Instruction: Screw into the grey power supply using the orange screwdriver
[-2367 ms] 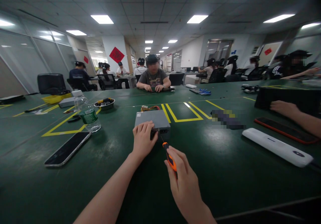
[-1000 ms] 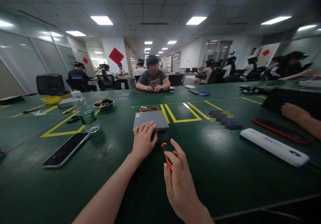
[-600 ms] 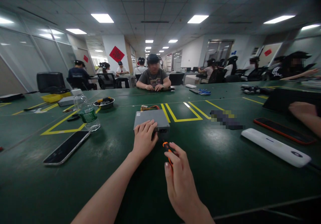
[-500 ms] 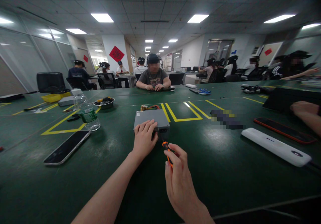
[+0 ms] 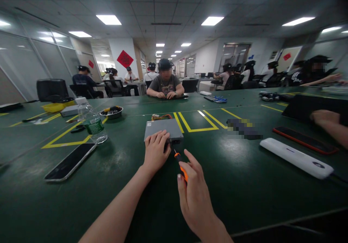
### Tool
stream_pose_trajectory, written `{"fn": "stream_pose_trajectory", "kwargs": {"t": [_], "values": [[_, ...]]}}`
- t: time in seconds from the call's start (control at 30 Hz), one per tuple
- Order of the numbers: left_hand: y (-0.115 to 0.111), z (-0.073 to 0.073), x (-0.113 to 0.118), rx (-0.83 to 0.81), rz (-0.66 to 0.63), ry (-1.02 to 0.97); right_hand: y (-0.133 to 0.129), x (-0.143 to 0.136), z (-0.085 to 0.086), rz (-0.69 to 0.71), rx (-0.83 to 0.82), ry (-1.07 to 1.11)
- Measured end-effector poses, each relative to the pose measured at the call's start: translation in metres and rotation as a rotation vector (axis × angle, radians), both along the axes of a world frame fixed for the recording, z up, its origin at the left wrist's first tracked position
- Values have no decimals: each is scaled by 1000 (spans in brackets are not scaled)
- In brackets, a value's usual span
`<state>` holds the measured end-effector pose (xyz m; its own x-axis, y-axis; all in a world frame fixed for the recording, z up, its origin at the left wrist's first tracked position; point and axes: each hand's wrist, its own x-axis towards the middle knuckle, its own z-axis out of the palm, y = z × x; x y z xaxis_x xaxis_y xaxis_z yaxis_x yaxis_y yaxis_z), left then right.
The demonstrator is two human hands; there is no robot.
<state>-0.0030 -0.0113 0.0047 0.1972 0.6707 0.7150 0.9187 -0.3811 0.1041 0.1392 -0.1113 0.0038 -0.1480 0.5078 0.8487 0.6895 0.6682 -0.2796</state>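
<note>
A grey metal computer power supply [image 5: 163, 127] lies on the green table, with coloured cables [image 5: 162, 116] behind it and a socket on its near side. My left hand [image 5: 157, 147] rests over its near left edge, fingers on the top and thumb bent down by the near side. In my right hand [image 5: 194, 188] is an orange and black screwdriver [image 5: 181, 167], gripped between thumb and fingers with the index finger lifted off. The screwdriver's thin tip points at the near side of the power supply, just short of it.
Left of me stand a water bottle [image 5: 94, 123], a phone [image 5: 70, 162] and a metal bowl [image 5: 112, 113] of small items. On the right lie a white power bank-like device [image 5: 296, 158] and an orange-edged dark phone [image 5: 304, 140]. Another person's hand [image 5: 324, 118] is at far right.
The screwdriver has drawn back slightly from the power supply, so its tip now shows. My right index finger has straightened away from the handle. My left hand stays on the power supply.
</note>
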Motion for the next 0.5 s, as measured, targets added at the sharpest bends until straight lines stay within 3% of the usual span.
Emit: {"fn": "stream_pose_trajectory", "kwargs": {"t": [0.13, 0.27, 0.5], "values": [[0, 0, -1, 8, 2, 5, 2, -2, -2, -53, 57, -153], [0, 0, 0, 10, -1, 0, 1, 0, 2, -154, 6, -156], [-1, 0, -1, 16, -4, 2, 7, 9, 29, -29, -27, -274]]}}
